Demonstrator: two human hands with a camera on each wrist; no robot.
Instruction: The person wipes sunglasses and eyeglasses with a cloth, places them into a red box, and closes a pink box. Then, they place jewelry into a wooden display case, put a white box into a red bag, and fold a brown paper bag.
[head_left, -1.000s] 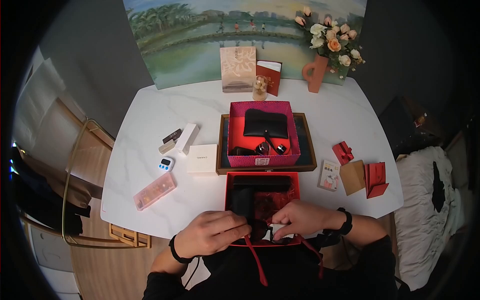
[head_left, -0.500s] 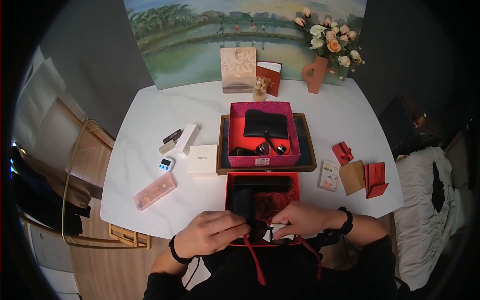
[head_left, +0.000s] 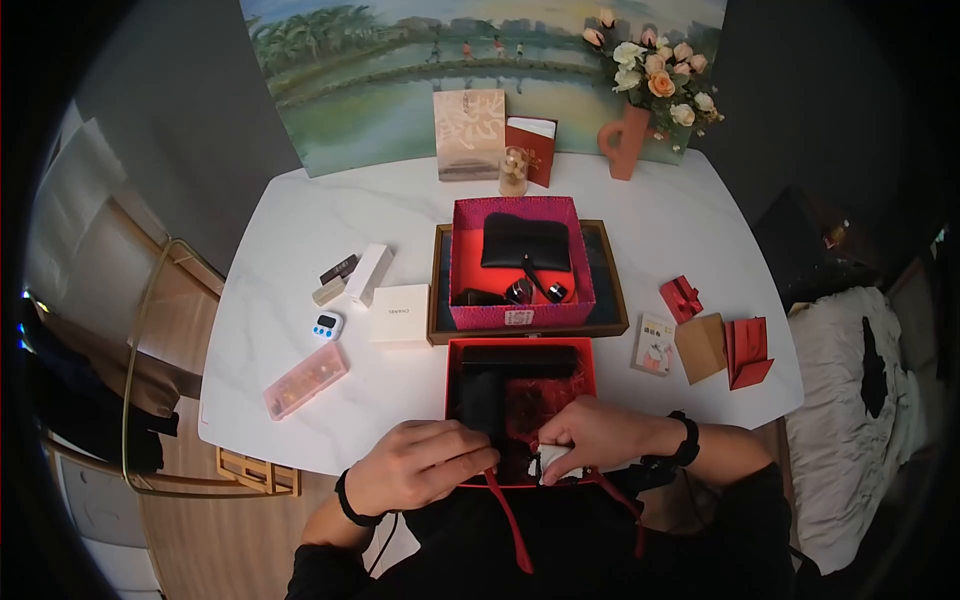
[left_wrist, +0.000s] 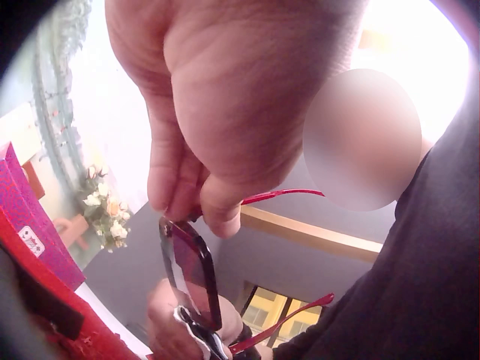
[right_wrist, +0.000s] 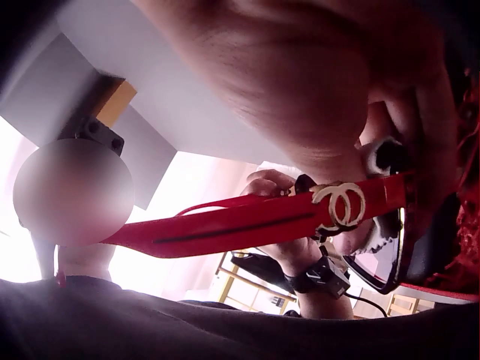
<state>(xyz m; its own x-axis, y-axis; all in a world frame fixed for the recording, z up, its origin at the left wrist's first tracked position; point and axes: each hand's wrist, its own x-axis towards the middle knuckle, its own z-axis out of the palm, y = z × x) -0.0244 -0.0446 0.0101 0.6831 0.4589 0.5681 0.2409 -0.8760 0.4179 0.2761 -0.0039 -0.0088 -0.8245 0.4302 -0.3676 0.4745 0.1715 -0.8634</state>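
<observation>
A pair of sunglasses [left_wrist: 193,271] with dark-rimmed, tinted lenses and red temples is held between both hands, over the near part of an open red box [head_left: 591,368]. My left hand [head_left: 425,462] pinches them at one hinge, between thumb and fingertips. With a white cloth with black marks [head_left: 552,461], my right hand [head_left: 612,432] grips the other lens, thumb on the near side. A gold interlocking-C emblem shows on the red temple [right_wrist: 240,227] in the right wrist view. Both temples point back toward my body. Inside the box lie black cases [head_left: 483,402] and red shredded paper.
Beyond the red box, a pink patterned box [head_left: 585,300] holding a black pouch [head_left: 526,243] stands on a wooden-framed tray [head_left: 610,290]. Left are a white box [head_left: 401,318], a timer [head_left: 326,326] and a pink case [head_left: 306,381]. A card box [head_left: 653,345] and red packets lie right.
The right hand has shifted slightly on the lens, and the cloth under its thumb has changed shape. The left hand keeps its pinch. The head view has tilted slightly.
</observation>
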